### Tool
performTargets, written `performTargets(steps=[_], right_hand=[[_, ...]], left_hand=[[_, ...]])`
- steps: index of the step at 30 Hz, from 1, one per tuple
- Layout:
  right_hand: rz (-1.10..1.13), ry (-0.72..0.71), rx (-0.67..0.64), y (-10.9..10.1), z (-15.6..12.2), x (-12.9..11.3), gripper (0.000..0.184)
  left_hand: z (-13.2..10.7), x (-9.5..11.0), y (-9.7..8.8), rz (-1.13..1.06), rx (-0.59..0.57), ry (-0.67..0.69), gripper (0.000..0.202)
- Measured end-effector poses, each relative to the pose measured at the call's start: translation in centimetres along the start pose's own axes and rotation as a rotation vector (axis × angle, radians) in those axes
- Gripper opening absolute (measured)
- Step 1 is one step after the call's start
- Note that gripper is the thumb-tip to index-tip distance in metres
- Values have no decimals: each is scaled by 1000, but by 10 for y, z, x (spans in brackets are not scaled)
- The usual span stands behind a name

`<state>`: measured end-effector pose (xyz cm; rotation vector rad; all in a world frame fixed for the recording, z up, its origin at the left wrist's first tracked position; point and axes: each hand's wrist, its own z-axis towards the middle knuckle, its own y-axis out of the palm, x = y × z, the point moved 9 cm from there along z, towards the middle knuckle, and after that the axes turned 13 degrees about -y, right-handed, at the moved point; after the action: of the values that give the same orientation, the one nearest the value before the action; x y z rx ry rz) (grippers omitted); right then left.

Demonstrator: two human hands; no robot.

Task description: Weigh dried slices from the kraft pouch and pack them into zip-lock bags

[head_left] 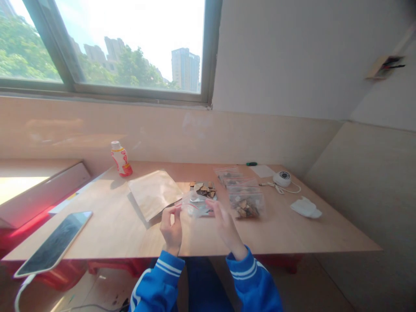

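A clear zip bag with a red line along its top is stretched between my two hands, above the near middle of the table. My left hand pinches its left edge between thumb and fingers. At the right edge, my right hand holds the bag with its fingers fairly straight. Just behind the bag, a heap of brown dried slices lies on what looks like a small scale, partly hidden by the bag. To the right lies a filled bag of brown pieces, with more clear bags behind it.
A brown paper sheet or bag lies left of the scale. Beyond it stands a drink bottle. A phone with a cable juts in at the front left. At right are a white corded device, crumpled white tissue and a green object.
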<state>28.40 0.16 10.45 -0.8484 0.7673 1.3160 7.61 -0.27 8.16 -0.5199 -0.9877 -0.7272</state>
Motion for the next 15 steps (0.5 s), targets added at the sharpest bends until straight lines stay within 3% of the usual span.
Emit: performTargets(steps=[2,6,9,11,15], right_hand=[[-52,-5,13,-18,10,5,48],[-74,-52,-117,-30,41,19,43],[-213,-113,-60,-42,65,46,39],[-391,-165,-96,-38,74,68,37],[-622,-158,-279,-17,74,108,52]], left_hand=[[8,-4,-5,32,60,30,22],[21,-8,3,51,71,79,26],[28,-14,10,41,139,55,28],[28,-17,15,20,165,57,29],[25,-27,22,-22,143,42,25]])
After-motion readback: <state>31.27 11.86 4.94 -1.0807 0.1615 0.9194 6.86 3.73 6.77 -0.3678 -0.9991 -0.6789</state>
